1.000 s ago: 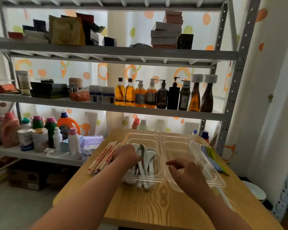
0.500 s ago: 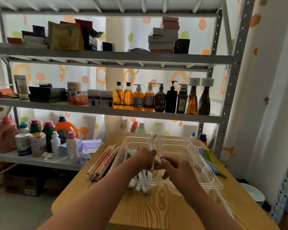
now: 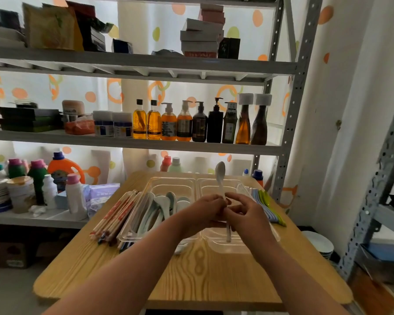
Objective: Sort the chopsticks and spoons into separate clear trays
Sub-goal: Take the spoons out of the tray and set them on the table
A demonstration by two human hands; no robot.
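Spoon [image 3: 220, 173], upright, in pinch of L hand [image 3: 204, 210] + R hand [image 3: 248, 215] over R tray [image 3: 233, 247]; chopsticks [image 3: 116, 214] beside L tray [image 3: 168, 185].

Two clear trays sat side by side on one table [image 3: 198, 276]: the left tray [image 3: 168, 181] and the right tray [image 3: 216, 238]. Two hands, the left hand [image 3: 205, 210] and the right hand [image 3: 246, 212], together held one white spoon [image 3: 220, 176]. At least four more spoons [image 3: 166, 201] lay in the left tray, overlapping too much for a sure count. The chopsticks [image 3: 116, 214] beside it were too many to count. Nine bottles [image 3: 184, 123] lined the middle shelf [image 3: 146, 144].
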